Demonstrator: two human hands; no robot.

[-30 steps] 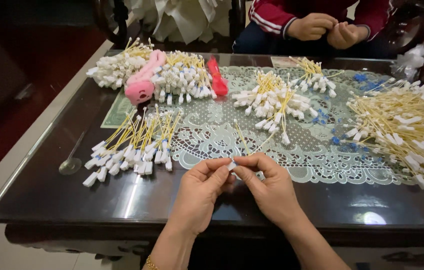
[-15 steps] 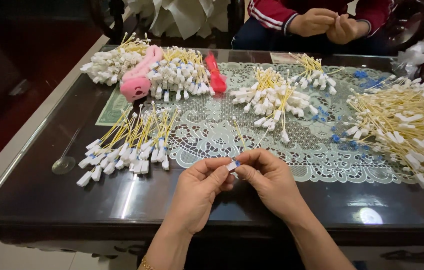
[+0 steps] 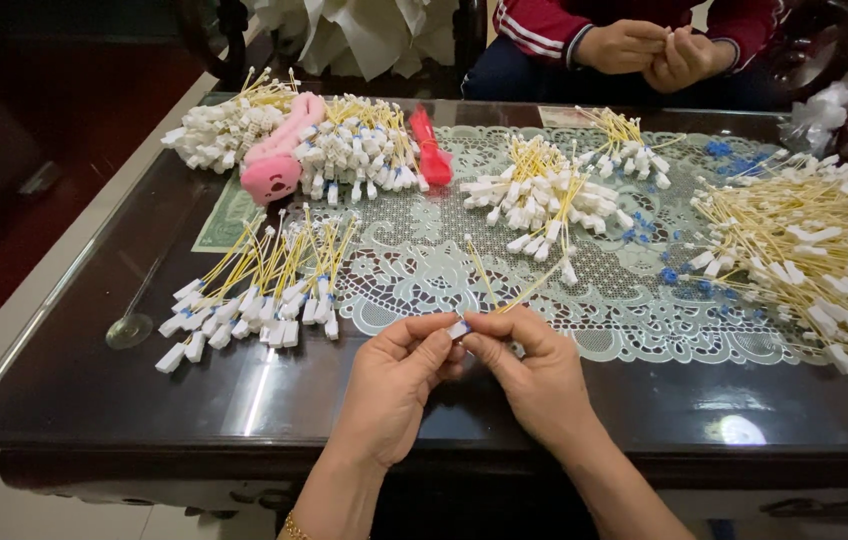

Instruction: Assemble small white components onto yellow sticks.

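My left hand (image 3: 391,385) and my right hand (image 3: 534,375) meet fingertip to fingertip over the near edge of a dark glass-topped table (image 3: 74,390). Together they pinch a small white connector (image 3: 458,328) with a blue part on it. Two thin yellow wires (image 3: 482,275) run up from it over a pale green lace runner (image 3: 414,270). Just left of my hands lies a fanned row of finished yellow wires with white connectors (image 3: 254,290).
More heaps of the same wired connectors lie at the back left (image 3: 224,125), back middle (image 3: 359,150), centre (image 3: 539,195) and far right (image 3: 814,250). A pink toy-like object (image 3: 279,165) and a red item (image 3: 431,150) lie among them. Another person's hands (image 3: 659,50) work across the table.
My hands have stayed together on the connector, with only slight finger movement. The view has shifted a little.
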